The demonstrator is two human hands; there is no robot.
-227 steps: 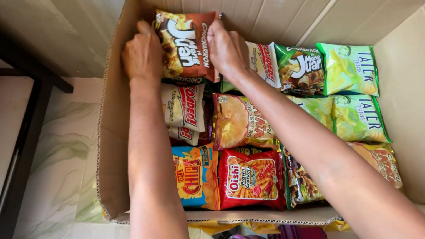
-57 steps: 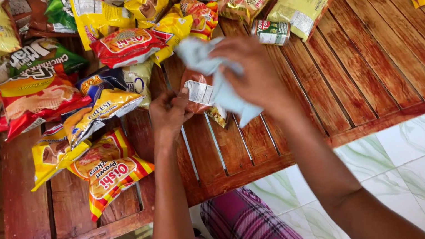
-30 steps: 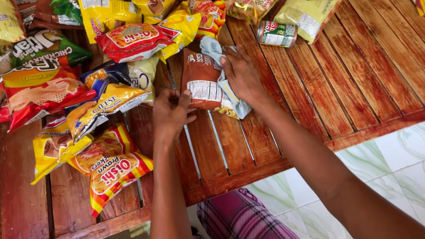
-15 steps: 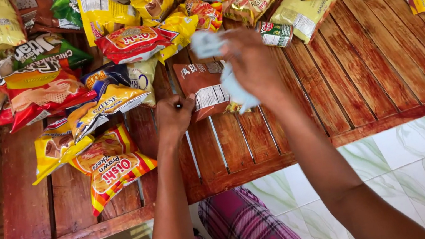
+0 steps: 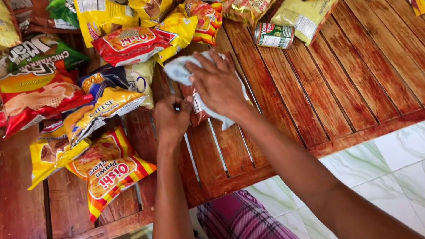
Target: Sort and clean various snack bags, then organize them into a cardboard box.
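I'm looking down at a slatted wooden table (image 5: 331, 85), and both hands meet near its middle. My right hand (image 5: 218, 85) lies spread, fingers splayed, pressing a pale blue cloth (image 5: 180, 69) over a reddish-brown snack packet (image 5: 198, 110); the cloth bunches above the fingers and trails below the wrist. My left hand (image 5: 172, 119) is curled tight, pinching that packet's left edge. The packet lies flat on the slats, mostly hidden under the cloth and palm. Just left sits a yellow cheese snack bag (image 5: 103, 105), and nearer the table edge a red-and-yellow striped prawn cracker bag (image 5: 111, 176). A small tin can (image 5: 274, 35) lies on its side to the upper right.
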